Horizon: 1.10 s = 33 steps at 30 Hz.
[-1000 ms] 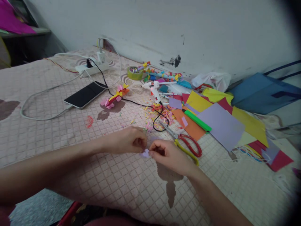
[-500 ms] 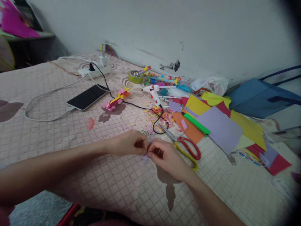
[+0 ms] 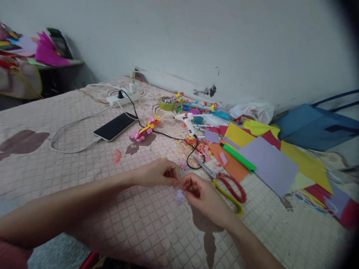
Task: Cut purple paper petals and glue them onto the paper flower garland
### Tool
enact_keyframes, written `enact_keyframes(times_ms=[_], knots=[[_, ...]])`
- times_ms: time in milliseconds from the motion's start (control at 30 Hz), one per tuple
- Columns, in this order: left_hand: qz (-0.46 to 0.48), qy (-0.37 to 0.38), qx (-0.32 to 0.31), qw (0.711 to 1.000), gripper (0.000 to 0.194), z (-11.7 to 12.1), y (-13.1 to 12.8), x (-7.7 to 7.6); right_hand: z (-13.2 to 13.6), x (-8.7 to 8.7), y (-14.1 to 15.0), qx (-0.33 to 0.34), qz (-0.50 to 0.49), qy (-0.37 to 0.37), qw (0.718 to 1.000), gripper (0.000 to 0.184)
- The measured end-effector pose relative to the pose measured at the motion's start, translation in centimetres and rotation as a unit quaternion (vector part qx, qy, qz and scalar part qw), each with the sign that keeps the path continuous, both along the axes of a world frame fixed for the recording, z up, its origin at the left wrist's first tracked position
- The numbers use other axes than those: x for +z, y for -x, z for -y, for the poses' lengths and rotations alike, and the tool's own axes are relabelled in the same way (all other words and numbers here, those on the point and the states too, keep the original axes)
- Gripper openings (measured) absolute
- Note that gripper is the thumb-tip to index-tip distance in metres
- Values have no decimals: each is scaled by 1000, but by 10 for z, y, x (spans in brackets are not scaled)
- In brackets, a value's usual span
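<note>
My left hand (image 3: pixel 157 172) is closed in a pinch, its fingertips meeting those of my right hand (image 3: pixel 204 192), which is also pinched. Between and just below the fingertips hangs a small lilac paper piece (image 3: pixel 180 194), blurred, so its exact shape does not show. Both hands are held low over the quilted cloth. Close beside my right hand lie scissors (image 3: pixel 230 186) with one red and one yellow handle. Colourful paper shreds (image 3: pixel 193 147) are scattered beyond the fingers, near a white glue gun (image 3: pixel 188 121) with a lit red light.
A phone (image 3: pixel 115 126) on a cable lies left, near a white power strip (image 3: pixel 123 99). Pink and yellow paper flowers (image 3: pixel 146 129) lie mid-table by a tape roll (image 3: pixel 166 104). Coloured sheets (image 3: pixel 269 164) and a green stick (image 3: pixel 238 157) spread right; a blue bag (image 3: pixel 316 123) stands behind.
The view has tilted up and turned left, so things sit lower and further right. The lilac piece shows more clearly below the fingertips. Both hands stay pinched together.
</note>
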<state>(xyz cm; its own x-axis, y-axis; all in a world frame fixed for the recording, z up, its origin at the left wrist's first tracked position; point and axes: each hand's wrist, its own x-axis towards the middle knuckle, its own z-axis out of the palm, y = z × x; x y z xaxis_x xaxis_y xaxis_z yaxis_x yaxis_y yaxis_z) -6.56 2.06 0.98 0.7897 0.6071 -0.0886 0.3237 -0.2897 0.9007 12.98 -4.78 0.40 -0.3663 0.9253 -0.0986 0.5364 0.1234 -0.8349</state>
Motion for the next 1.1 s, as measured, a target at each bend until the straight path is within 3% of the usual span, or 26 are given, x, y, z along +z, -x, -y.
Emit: enact_keyframes(times_ms=[300, 533, 700, 767, 833, 967, 1100], knots=[[-30, -11, -20, 999, 16, -4, 4, 3, 6, 5, 1, 32, 32, -13, 999, 16], [-45, -33, -15, 998, 17, -3, 4, 2, 12, 6, 7, 51, 138, -59, 987, 18], [-32, -16, -10, 999, 16, -3, 4, 1, 11, 7, 6, 69, 133, -92, 984, 16], [-13, 47, -15, 999, 18, -1, 2, 0, 10, 8, 5, 45, 107, -144, 983, 15], [15, 159, -19, 987, 21, 2, 0, 0, 9, 8, 4, 14, 75, -225, 971, 14], [94, 377, -8, 921, 23, 8, -7, -2, 10, 6, 0, 22, 61, -360, 931, 20], [155, 436, 20, 886, 22, 7, -8, -5, 9, 3, -4, 46, 95, -393, 914, 25]])
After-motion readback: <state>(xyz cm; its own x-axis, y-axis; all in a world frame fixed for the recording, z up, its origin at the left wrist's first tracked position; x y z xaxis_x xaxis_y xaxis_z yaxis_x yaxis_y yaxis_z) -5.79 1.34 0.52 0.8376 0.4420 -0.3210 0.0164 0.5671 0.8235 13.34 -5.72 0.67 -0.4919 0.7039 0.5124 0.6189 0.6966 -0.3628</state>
